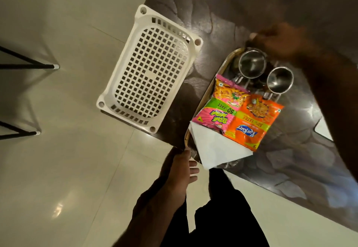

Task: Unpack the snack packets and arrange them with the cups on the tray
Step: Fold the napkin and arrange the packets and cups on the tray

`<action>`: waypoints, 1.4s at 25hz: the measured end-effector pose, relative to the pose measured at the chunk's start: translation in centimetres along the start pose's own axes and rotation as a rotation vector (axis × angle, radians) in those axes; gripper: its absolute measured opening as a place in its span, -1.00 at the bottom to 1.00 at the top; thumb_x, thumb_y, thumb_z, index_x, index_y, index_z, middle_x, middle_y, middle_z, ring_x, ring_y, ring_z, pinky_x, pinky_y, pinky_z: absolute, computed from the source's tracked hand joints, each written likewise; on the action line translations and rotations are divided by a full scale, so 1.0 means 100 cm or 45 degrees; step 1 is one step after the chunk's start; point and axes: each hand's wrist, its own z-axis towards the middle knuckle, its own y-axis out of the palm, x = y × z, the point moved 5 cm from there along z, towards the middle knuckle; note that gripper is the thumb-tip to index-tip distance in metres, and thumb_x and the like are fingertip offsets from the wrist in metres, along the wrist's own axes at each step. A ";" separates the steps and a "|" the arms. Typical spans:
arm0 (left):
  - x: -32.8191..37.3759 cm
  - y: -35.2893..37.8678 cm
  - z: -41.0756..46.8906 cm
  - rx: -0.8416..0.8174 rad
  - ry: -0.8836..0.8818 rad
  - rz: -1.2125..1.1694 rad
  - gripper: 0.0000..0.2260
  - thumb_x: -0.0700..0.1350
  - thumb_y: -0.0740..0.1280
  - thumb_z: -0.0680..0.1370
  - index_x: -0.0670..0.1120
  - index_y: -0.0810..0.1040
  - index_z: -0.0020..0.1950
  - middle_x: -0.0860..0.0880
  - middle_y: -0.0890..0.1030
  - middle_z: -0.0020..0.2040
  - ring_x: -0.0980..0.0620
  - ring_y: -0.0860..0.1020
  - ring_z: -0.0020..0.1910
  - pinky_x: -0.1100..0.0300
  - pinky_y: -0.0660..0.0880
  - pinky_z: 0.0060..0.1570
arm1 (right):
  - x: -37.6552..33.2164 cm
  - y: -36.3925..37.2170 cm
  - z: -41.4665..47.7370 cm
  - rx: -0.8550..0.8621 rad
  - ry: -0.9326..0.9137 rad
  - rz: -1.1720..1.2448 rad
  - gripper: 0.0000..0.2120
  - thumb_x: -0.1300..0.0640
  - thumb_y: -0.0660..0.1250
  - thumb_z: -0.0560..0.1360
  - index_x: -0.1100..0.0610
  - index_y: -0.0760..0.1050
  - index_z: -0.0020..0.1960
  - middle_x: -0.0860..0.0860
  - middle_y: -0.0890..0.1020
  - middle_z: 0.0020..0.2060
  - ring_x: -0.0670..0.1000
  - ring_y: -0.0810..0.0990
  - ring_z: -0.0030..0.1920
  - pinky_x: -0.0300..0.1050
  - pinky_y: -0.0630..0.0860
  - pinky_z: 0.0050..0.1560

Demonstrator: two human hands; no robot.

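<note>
A steel tray (224,63) lies on the dark table (290,159). On it stand two steel cups, one (251,63) at the far end and the other (280,80) to its right. Nearer me a pink snack packet (220,109) and an orange snack packet (253,124) lie side by side, partly over a white paper napkin (215,148). My left hand (184,166) grips the tray's near end, thumb on the rim and fingers underneath. My right hand (277,39), blurred, is closed over the far rim beside the first cup.
An empty white plastic basket (151,68) with a grid bottom sits on the table's left corner, close to the tray. Thin black stand legs (29,65) rest on the pale tiled floor at the left. My dark trousers show below the table edge.
</note>
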 end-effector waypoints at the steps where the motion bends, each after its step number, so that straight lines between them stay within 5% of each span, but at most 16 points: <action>1: -0.003 0.008 0.001 -0.028 -0.042 -0.060 -0.65 0.13 0.09 0.71 -0.07 0.49 0.27 -0.19 0.57 0.29 -0.15 0.58 0.14 0.01 0.48 0.14 | 0.009 0.005 0.002 -0.009 0.031 0.015 -0.67 -0.04 0.26 0.70 0.17 0.65 0.24 0.10 0.68 0.00 -0.04 0.60 -0.16 -0.31 0.47 -0.12; 6: -0.017 0.032 0.004 -0.001 -0.041 -0.297 -0.56 0.25 0.14 0.66 0.04 0.46 0.41 -0.17 0.62 0.28 -0.21 0.61 0.22 -0.10 0.50 0.18 | 0.038 0.016 0.008 -0.053 0.051 0.179 -0.48 -0.28 0.16 0.66 0.09 0.64 0.29 0.10 0.70 0.18 0.11 0.64 0.21 0.03 0.52 0.33; 12: -0.019 0.037 0.002 0.093 0.116 -0.403 -0.55 0.28 0.19 0.62 0.12 0.41 0.45 -0.09 0.60 0.33 -0.19 0.63 0.19 -0.04 0.56 0.06 | 0.056 0.023 0.017 -0.048 0.007 0.405 -0.52 -0.26 0.28 0.61 0.12 0.70 0.15 0.08 0.74 0.09 -0.02 0.65 0.01 -0.12 0.51 0.07; 17: -0.002 0.026 -0.009 0.171 0.306 -0.331 -0.58 0.28 0.20 0.61 0.13 0.40 0.41 -0.04 0.60 0.29 -0.25 0.62 0.20 -0.16 0.55 0.19 | 0.084 0.009 0.003 0.049 -0.016 0.499 -0.44 -0.24 0.24 0.62 0.28 0.63 0.05 0.08 0.65 -0.10 0.02 0.60 -0.06 0.16 0.56 0.24; 24: 0.042 0.050 -0.040 0.161 0.583 -0.004 -0.56 0.30 0.18 0.60 0.14 0.49 0.39 -0.03 0.66 0.25 -0.16 0.64 0.19 -0.09 0.65 -0.02 | 0.179 -0.025 -0.046 0.215 0.218 0.844 -0.66 -0.23 0.27 0.63 -0.01 0.66 0.07 -0.08 0.70 0.06 -0.04 0.66 0.16 -0.11 0.51 0.22; 27: 0.056 0.078 -0.050 0.164 0.667 0.108 -0.55 0.32 0.19 0.59 0.16 0.51 0.38 -0.06 0.69 0.22 -0.25 0.66 0.14 -0.28 0.62 0.10 | 0.227 -0.037 -0.069 0.205 0.300 0.949 -0.64 -0.30 0.21 0.63 -0.07 0.62 0.05 -0.15 0.66 -0.07 -0.05 0.66 0.02 -0.14 0.52 0.00; 30: 0.067 0.121 -0.057 0.178 0.741 0.247 -0.57 0.35 0.21 0.57 0.17 0.58 0.32 0.00 0.73 0.15 -0.20 0.73 -0.01 -0.26 0.66 -0.08 | 0.290 -0.052 -0.096 0.211 0.417 1.017 -0.61 -0.35 0.16 0.61 -0.11 0.57 0.11 -0.11 0.61 -0.11 -0.02 0.61 -0.09 -0.10 0.50 -0.13; 35: 0.078 0.214 -0.055 0.225 0.802 0.458 -0.67 0.31 0.24 0.58 0.16 0.70 0.00 0.05 0.75 -0.01 -0.16 0.73 -0.10 -0.10 0.67 -0.30 | 0.385 -0.080 -0.128 0.276 0.518 1.099 -0.57 -0.27 0.11 0.66 0.03 0.55 0.19 -0.01 0.60 0.01 -0.03 0.57 -0.08 0.12 0.56 0.21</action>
